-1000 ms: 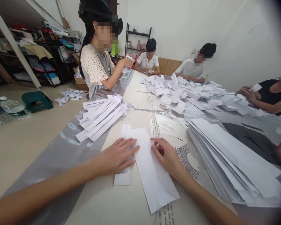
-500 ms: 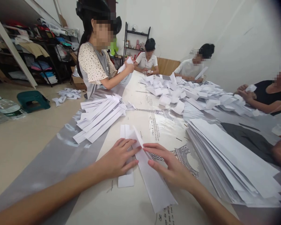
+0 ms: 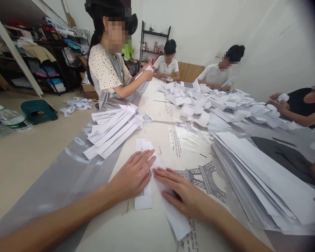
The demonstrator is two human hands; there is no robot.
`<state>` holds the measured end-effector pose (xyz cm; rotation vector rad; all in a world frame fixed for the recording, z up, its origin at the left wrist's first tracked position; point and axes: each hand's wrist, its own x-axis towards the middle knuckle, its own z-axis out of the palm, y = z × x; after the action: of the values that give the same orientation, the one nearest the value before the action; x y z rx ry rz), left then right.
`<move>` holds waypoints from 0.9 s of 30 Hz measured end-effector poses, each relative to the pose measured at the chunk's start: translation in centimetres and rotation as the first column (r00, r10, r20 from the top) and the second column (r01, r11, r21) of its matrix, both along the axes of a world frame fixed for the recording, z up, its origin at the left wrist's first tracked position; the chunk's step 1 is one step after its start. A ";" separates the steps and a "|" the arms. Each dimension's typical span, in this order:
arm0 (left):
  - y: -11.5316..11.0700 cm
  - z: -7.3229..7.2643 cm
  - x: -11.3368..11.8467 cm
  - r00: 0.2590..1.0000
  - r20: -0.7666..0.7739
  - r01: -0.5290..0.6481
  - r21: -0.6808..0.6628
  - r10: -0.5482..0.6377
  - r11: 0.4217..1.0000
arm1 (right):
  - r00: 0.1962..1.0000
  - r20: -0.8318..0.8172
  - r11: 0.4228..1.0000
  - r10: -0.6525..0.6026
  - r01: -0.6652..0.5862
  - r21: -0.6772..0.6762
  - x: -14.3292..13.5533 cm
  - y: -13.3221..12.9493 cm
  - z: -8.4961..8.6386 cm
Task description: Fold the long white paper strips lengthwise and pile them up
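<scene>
A long white paper strip (image 3: 179, 224), folded lengthwise, lies slanted on the printed tablecloth (image 3: 107, 227). My left hand (image 3: 133, 173) rests flat on its far part, fingers stretched over the paper. Lower down, my right hand (image 3: 185, 190) presses on the same strip with its fingers extended. Beneath my left hand is a second narrow paper piece (image 3: 143, 202), whose two ends show beyond the hand. The middle of both papers is partly covered by my fingers.
Folded strips (image 3: 115, 131) are piled at the left, and a stack of long sheets (image 3: 262, 178) stands at the right. Folded pieces (image 3: 196, 99) cover the far table. Several people sit around it. On the floor are a green stool (image 3: 39, 111) and bottles (image 3: 12, 117).
The raised edge of the long strip has been folded over and now lies flat. My left fingers have moved up onto it; my right hand has slid slightly down and left, flattening over it.
</scene>
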<state>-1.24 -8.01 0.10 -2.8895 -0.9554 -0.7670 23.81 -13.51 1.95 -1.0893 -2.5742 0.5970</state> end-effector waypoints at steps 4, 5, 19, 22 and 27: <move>0.4 -0.9 -0.2 0.991 -0.130 -0.034 -0.143 0.015 0.989 | 0.999 0.042 0.999 -0.007 0.005 0.036 0.8 0.2 -0.1; 0.4 -1.0 -0.2 0.990 -0.136 -0.049 -0.159 0.028 0.986 | 0.998 0.056 0.999 -0.010 0.007 0.050 1.0 0.3 -0.1; 0.5 -1.2 0.0 0.980 -0.171 -0.130 -0.139 0.106 0.982 | 0.989 0.145 0.975 -0.034 0.001 0.222 0.1 -0.6 -1.5; 0.5 -1.2 0.0 0.979 -0.173 -0.131 -0.142 0.106 0.981 | 0.988 0.150 0.975 -0.027 -0.007 0.221 0.1 -0.6 -1.3; 0.5 -0.7 -0.1 0.975 -0.195 -0.134 -0.155 0.103 0.979 | 0.989 0.148 0.977 -0.025 -0.007 0.215 0.1 -0.4 -0.9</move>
<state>-1.30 -7.50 -0.62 -2.9408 -1.2098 -0.4182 23.96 -13.89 1.10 -1.1093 -2.6824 0.2336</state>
